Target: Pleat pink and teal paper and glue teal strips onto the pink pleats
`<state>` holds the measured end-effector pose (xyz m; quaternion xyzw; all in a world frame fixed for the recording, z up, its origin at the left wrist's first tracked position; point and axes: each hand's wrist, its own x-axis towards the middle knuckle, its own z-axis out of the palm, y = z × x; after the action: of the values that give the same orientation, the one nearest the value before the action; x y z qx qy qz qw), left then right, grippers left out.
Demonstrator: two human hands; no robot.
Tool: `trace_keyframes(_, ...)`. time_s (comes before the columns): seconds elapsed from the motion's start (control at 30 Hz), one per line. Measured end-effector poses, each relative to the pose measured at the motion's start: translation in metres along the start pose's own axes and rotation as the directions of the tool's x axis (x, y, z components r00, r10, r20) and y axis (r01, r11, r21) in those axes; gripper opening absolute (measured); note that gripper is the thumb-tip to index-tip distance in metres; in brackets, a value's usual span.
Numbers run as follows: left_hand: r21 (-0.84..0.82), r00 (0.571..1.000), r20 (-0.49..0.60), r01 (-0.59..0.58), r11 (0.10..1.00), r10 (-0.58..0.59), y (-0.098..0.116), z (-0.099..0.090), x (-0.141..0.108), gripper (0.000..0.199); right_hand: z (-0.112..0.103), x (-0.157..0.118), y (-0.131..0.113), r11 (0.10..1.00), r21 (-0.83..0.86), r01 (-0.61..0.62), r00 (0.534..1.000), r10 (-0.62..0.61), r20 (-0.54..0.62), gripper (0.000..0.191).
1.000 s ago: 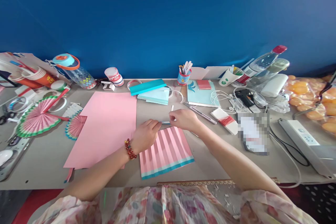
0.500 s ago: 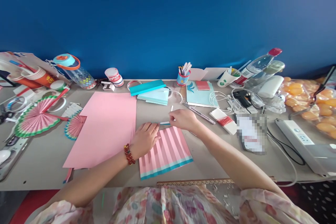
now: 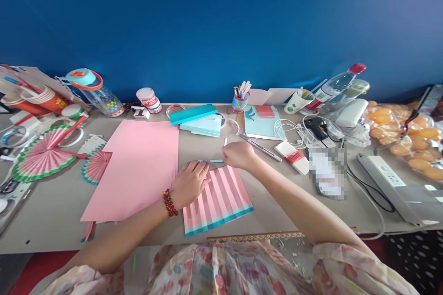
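A pleated pink sheet of paper (image 3: 221, 193) with a pale-blue and teal band along its near edge lies in front of me. My left hand (image 3: 190, 182) rests flat across its upper left part, fingers stretched out towards the far edge. Along that far edge runs a narrow white and blue strip (image 3: 216, 161), partly under the left fingertips. My right hand (image 3: 238, 154) is closed at the strip's right end. A thin white strip (image 3: 225, 141) sticks up from its fingers; the grip itself is largely hidden.
Left of the pleats lies a large pink sheet (image 3: 145, 161), beside folded paper fans (image 3: 46, 153). Behind are a teal paper piece (image 3: 194, 114) and a pen cup (image 3: 240, 100). To the right are a grey pen-like tool (image 3: 261, 148), thread-wound card (image 3: 292, 157), phone (image 3: 327, 174) and power strip (image 3: 384, 173).
The view has shifted slightly. My right hand has moved very slightly left, and a bit more of the narrow strip shows by the left fingertips. My left hand stays in place.
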<state>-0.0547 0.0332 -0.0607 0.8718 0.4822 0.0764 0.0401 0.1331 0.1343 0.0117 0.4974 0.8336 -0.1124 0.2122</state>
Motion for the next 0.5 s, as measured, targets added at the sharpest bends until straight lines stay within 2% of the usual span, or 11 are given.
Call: trace_keyframes(0.5,0.018,1.0,0.013,-0.002,1.0,0.002,0.0009,-0.0023,0.0003,0.049,-0.0001,0.0053,0.0,1.0,-0.031,0.006,0.998,-0.005,0.059,0.029)
